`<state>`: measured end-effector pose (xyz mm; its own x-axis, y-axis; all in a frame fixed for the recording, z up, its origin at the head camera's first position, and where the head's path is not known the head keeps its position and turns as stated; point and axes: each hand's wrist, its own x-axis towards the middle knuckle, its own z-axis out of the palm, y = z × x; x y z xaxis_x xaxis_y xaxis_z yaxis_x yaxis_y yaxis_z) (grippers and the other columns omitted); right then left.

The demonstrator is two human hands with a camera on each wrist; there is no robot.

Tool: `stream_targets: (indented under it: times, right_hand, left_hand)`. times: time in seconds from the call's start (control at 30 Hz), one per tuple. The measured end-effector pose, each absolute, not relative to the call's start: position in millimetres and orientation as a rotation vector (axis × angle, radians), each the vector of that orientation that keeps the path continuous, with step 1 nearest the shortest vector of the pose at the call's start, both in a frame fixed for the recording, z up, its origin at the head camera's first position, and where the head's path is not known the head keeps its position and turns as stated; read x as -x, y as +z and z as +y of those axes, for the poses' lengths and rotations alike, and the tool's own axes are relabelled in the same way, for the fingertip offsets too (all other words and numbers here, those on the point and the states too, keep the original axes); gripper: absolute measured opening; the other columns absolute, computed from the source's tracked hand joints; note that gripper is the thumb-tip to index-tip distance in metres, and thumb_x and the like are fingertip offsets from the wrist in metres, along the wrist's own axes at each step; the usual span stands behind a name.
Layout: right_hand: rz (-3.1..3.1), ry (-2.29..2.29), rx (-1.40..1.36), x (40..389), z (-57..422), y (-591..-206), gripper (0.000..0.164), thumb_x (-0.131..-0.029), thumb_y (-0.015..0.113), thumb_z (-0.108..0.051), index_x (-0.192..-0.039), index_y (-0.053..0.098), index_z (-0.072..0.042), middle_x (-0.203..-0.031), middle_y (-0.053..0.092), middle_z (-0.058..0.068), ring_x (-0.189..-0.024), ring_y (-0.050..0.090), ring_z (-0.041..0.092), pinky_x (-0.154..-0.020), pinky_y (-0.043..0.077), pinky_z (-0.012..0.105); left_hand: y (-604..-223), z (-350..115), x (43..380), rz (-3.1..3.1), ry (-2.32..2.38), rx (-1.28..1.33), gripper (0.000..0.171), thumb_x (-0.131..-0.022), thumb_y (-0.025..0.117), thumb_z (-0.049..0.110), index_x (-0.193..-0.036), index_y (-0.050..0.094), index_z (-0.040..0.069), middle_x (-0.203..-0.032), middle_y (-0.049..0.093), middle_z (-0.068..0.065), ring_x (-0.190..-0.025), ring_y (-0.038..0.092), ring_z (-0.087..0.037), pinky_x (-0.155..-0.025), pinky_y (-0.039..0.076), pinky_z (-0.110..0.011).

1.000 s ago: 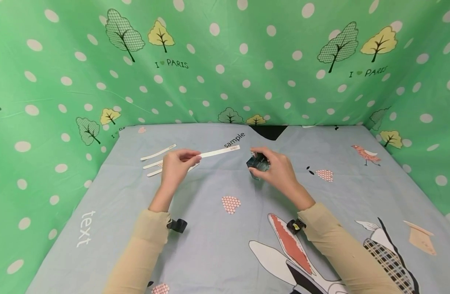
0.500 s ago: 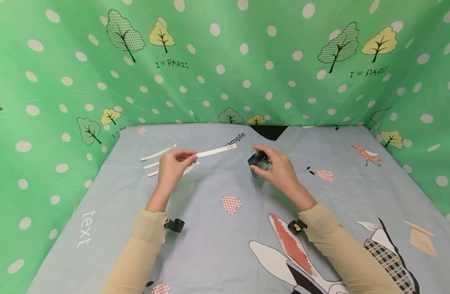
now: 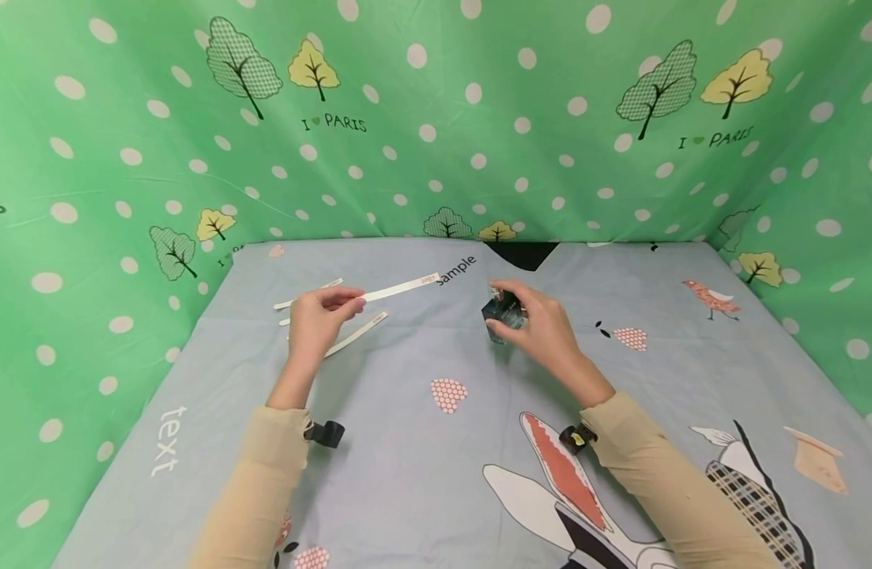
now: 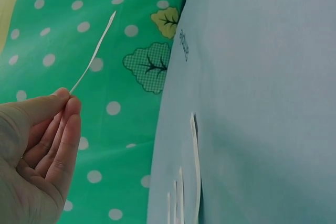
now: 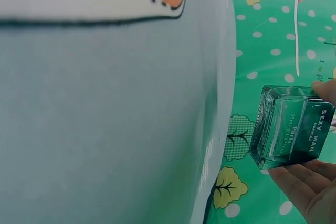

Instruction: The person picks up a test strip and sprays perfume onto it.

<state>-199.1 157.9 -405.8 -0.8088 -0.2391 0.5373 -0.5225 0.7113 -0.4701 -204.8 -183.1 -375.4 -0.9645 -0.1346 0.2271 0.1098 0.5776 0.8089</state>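
My left hand [image 3: 316,320] pinches one end of a white paper perfume test strip [image 3: 403,288] between thumb and fingertips. The strip points to the right, its printed end toward the bottle, and bends slightly in the left wrist view. In my right hand [image 3: 545,324] is a square dark green glass perfume bottle [image 3: 505,312], gripped by its sides with a finger up at the sprayer on top. Printed lettering shows on the bottle [image 5: 294,127] in the right wrist view. A gap separates the strip's tip from the bottle.
Several more test strips lie on the cloth at the left, one of them [image 3: 356,335] just right of my left wrist; my left hand partly covers the others. A grey-blue printed cloth [image 3: 393,442] covers the table. A green dotted curtain [image 3: 436,118] stands behind and at both sides.
My left hand has moved left with its strip, widening the gap to the bottle and uncovering a strip on the cloth. My right hand and the bottle have stayed nearly still.
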Motion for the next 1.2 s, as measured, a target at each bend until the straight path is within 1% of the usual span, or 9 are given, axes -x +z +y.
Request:
stream_targets:
  times: [0.1,0.33,0.53,0.6,0.67,0.8,0.87,1.03,1.2]
  right_hand:
    - [-2.468,0.871,-0.594,199,158,-406,0.056,-0.082,0.083,-0.028,-0.133,0.060,-0.024,-0.121,0.072,0.011,-0.089,0.072,0.027,-0.071,0.059,0.043]
    - [-2.454,0.876,-0.609,199,158,-407,0.056,-0.081,0.084,-0.027,-0.132,0.061,-0.024,-0.121,0.072,0.011,-0.094,0.072,0.028,-0.074,0.060,0.044]
    - [-2.447,0.879,-0.613,199,158,-408,0.056,-0.081,0.084,-0.027,-0.132,0.061,-0.023,-0.120,0.072,0.011,-0.091,0.072,0.027,-0.073,0.060,0.043]
    - [-2.448,0.880,-0.611,199,158,-408,0.056,-0.081,0.084,-0.027,-0.132,0.061,-0.023,-0.119,0.073,0.011,-0.091,0.072,0.027,-0.073,0.059,0.043]
    - [-2.449,0.879,-0.611,199,158,-408,0.056,-0.081,0.084,-0.027,-0.131,0.061,-0.023,-0.120,0.072,0.011,-0.091,0.072,0.027,-0.074,0.059,0.043]
    - [-2.452,0.881,-0.608,199,158,-407,0.056,-0.081,0.084,-0.028,-0.131,0.061,-0.024,-0.120,0.072,0.010,-0.092,0.072,0.026,-0.075,0.059,0.043]
    - [-2.454,0.882,-0.605,199,158,-407,0.056,-0.081,0.084,-0.028,-0.132,0.061,-0.024,-0.120,0.072,0.010,-0.091,0.072,0.026,-0.075,0.059,0.043]
    - [-2.462,0.886,-0.597,199,158,-408,0.056,-0.081,0.084,-0.028,-0.131,0.061,-0.024,-0.120,0.072,0.010,-0.091,0.072,0.026,-0.075,0.059,0.044]
    - [-2.472,0.890,-0.589,199,157,-408,0.056,-0.081,0.084,-0.029,-0.132,0.061,-0.024,-0.121,0.072,0.011,-0.093,0.072,0.027,-0.076,0.060,0.044]
  left_hand:
    - [-376,-188,204,-2.539,-1.353,-0.027,0.020,-0.087,0.078,0.019,-0.103,0.078,0.007,-0.093,0.078,-0.014,-0.070,0.069,0.001,-0.066,0.054,-0.011]
    - [-376,-198,202,-2.537,-1.377,-0.058,0.021,-0.089,0.076,0.017,-0.106,0.077,0.005,-0.097,0.077,-0.016,-0.081,0.076,-0.014,-0.068,0.055,-0.010]
    - [-379,-206,202,-2.537,-1.353,-0.078,0.021,-0.089,0.076,0.016,-0.106,0.077,0.004,-0.097,0.077,-0.018,-0.070,0.068,0.004,-0.067,0.054,-0.009]
    - [-380,-209,202,-2.541,-1.344,-0.093,0.021,-0.089,0.076,0.016,-0.106,0.077,0.004,-0.097,0.077,-0.018,-0.069,0.067,0.006,-0.066,0.054,-0.008]
    - [-381,-212,201,-2.551,-1.333,-0.114,0.022,-0.089,0.076,0.017,-0.106,0.077,0.005,-0.098,0.077,-0.017,-0.071,0.069,0.002,-0.066,0.054,-0.008]
    - [-381,-216,200,-2.565,-1.329,-0.151,0.023,-0.089,0.076,0.017,-0.108,0.077,0.004,-0.099,0.077,-0.018,-0.081,0.075,-0.017,-0.067,0.054,-0.008]
    - [-381,-219,199,-2.568,-1.329,-0.159,0.023,-0.089,0.076,0.017,-0.108,0.076,0.004,-0.100,0.077,-0.019,-0.083,0.076,-0.020,-0.067,0.054,-0.008]
    - [-383,-225,198,-2.557,-1.356,-0.174,0.023,-0.089,0.076,0.015,-0.108,0.076,0.001,-0.101,0.076,-0.022,-0.074,0.072,-0.003,-0.067,0.054,-0.007]
    - [-388,-233,198,-2.566,-1.344,-0.200,0.024,-0.089,0.076,0.016,-0.108,0.076,0.002,-0.102,0.076,-0.022,-0.072,0.071,0.001,-0.067,0.054,-0.008]
